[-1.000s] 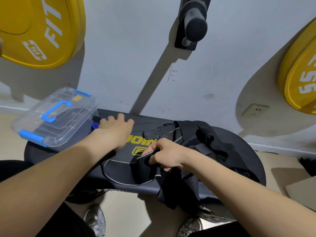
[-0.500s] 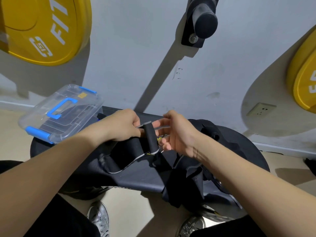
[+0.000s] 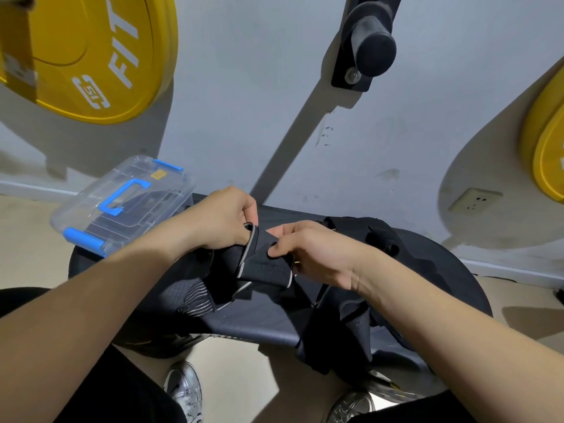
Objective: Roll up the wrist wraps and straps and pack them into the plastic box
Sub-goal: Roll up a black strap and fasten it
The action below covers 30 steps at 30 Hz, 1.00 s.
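Note:
A black wrist wrap (image 3: 259, 267) with grey edging is lifted above the black padded bench (image 3: 250, 328). My left hand (image 3: 222, 221) pinches its upper end, and my right hand (image 3: 308, 248) grips the folded part just to the right. The wrap's loose end hangs down onto the bench. A heap of black straps (image 3: 360, 300) lies on the bench at the right, partly under my right forearm. The clear plastic box (image 3: 122, 206) with blue handle and clips sits lid-on at the bench's left end.
Yellow weight plates (image 3: 100, 53) hang on the grey wall at left and right (image 3: 549, 154). A black peg (image 3: 372, 44) juts from the wall above. A wall socket (image 3: 474, 199) is at the right. My shoes (image 3: 183, 389) stand on the beige floor below.
Both hands lifted the wrap off the bench, where it lay flat. They have come together on it and folded it over; the yellow logo no longer shows.

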Each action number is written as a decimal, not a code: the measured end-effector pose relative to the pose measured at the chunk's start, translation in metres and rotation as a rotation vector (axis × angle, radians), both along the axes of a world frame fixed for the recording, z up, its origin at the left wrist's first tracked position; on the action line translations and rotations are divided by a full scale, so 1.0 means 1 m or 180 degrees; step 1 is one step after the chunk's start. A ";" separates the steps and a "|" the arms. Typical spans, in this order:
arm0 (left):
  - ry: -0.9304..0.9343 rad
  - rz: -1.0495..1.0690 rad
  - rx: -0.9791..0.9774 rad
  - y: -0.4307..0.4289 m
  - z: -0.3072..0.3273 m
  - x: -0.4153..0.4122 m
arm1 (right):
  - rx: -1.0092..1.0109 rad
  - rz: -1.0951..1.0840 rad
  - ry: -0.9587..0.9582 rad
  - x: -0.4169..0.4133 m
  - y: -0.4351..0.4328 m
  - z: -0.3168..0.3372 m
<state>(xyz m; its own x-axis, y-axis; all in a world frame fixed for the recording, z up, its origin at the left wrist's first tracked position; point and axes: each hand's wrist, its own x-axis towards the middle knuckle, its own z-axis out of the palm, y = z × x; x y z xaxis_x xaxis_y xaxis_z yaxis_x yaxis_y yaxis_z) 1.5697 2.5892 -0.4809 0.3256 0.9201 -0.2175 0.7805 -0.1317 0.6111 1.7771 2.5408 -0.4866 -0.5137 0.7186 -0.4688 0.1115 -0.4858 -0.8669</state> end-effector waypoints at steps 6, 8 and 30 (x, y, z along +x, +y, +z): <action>0.0122 -0.0468 -0.0027 -0.005 0.003 -0.005 | 0.0738 -0.0482 -0.0555 0.013 0.013 -0.004; 0.0047 -0.0491 0.0026 -0.006 0.003 -0.005 | 0.0864 -0.0221 -0.0732 0.016 0.016 -0.002; 0.0760 -0.0412 -0.0164 0.010 -0.053 0.016 | 0.1716 -0.0238 -0.2386 0.015 0.030 -0.028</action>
